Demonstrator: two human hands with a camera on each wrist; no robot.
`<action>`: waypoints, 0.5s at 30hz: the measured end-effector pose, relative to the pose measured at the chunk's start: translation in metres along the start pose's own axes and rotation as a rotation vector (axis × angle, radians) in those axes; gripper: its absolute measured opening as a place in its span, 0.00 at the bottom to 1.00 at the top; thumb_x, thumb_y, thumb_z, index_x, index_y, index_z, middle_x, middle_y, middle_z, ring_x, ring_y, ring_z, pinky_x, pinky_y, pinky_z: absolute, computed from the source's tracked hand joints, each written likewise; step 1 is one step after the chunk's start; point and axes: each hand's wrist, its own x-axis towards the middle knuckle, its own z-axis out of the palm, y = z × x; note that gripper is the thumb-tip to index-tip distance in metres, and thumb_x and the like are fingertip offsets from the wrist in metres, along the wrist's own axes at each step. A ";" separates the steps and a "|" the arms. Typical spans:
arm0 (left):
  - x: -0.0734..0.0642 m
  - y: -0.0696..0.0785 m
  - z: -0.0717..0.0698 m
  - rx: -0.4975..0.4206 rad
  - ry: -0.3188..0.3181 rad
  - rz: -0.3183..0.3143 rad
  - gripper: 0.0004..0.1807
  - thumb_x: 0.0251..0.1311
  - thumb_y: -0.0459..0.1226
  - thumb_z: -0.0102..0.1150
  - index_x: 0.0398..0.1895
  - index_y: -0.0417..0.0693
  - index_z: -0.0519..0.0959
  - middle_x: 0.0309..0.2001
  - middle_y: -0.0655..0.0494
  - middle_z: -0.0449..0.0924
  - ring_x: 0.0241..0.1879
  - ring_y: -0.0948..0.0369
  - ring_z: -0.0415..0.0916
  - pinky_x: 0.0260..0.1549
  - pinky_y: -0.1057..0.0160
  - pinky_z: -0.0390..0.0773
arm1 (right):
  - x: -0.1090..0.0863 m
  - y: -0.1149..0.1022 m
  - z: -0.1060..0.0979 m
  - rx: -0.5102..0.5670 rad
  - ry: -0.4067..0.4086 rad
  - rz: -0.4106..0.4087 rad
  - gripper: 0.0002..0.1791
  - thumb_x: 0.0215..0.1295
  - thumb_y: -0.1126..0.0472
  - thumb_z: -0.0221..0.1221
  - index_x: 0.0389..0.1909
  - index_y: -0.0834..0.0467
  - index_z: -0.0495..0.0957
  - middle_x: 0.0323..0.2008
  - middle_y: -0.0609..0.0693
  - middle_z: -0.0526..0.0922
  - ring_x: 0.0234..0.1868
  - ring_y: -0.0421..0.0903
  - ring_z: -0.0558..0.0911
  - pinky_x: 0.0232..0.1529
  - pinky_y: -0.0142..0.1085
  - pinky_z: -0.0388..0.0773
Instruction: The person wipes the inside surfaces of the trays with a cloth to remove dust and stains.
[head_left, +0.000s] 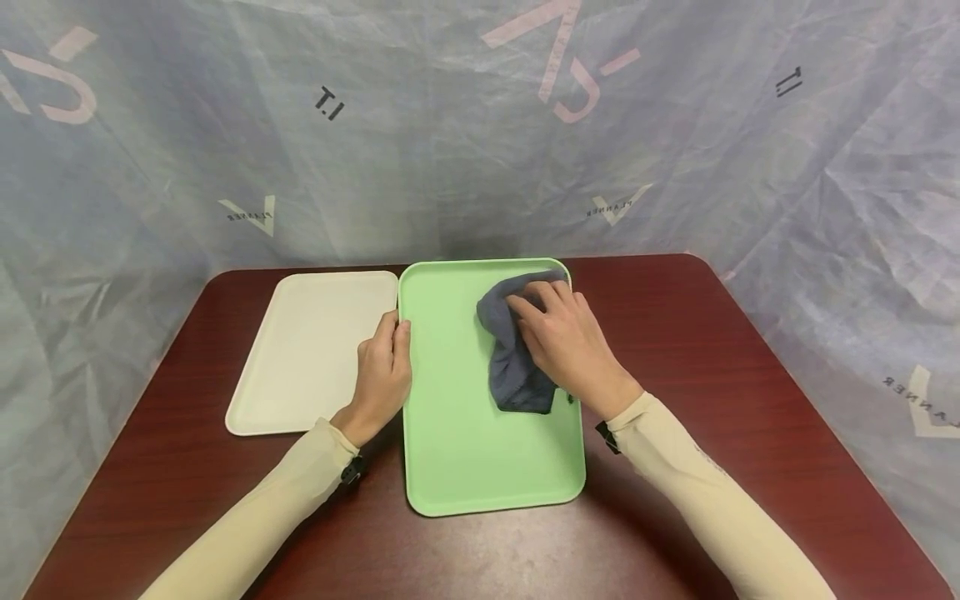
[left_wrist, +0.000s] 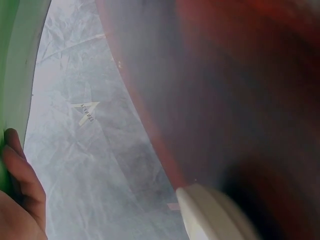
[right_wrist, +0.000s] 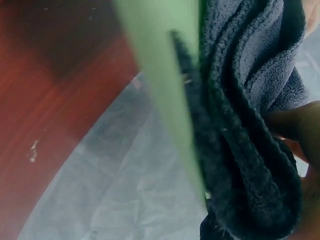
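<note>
Lying in green tray (head_left: 450, 433): dark cloth (head_left: 513, 371)

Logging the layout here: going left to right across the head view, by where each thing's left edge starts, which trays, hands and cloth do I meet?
White tray → left hand → green tray → dark cloth → right hand.

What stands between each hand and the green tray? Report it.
Between the right hand and the green tray: the dark terry cloth it holds, on the tray's right side. Nothing visible separates the left hand from the tray's left rim.
</note>
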 end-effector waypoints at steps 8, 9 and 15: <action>0.003 0.006 0.001 -0.005 0.000 -0.014 0.14 0.78 0.34 0.42 0.53 0.34 0.74 0.17 0.60 0.62 0.13 0.66 0.58 0.14 0.66 0.61 | 0.019 -0.015 0.003 0.004 -0.010 -0.047 0.16 0.68 0.66 0.59 0.56 0.57 0.80 0.50 0.59 0.77 0.47 0.57 0.74 0.38 0.46 0.73; 0.004 0.007 0.001 -0.004 -0.004 -0.018 0.14 0.78 0.34 0.42 0.53 0.34 0.75 0.17 0.61 0.62 0.13 0.66 0.58 0.14 0.66 0.61 | 0.020 -0.017 0.003 0.006 -0.009 -0.051 0.16 0.68 0.66 0.58 0.56 0.57 0.80 0.50 0.59 0.77 0.46 0.56 0.74 0.37 0.46 0.73; 0.007 0.010 -0.003 0.011 -0.016 -0.025 0.14 0.78 0.35 0.43 0.54 0.34 0.74 0.17 0.61 0.64 0.13 0.66 0.58 0.14 0.65 0.62 | 0.033 -0.028 0.003 -0.008 -0.006 -0.073 0.15 0.68 0.66 0.59 0.55 0.55 0.80 0.50 0.58 0.77 0.46 0.56 0.74 0.36 0.46 0.73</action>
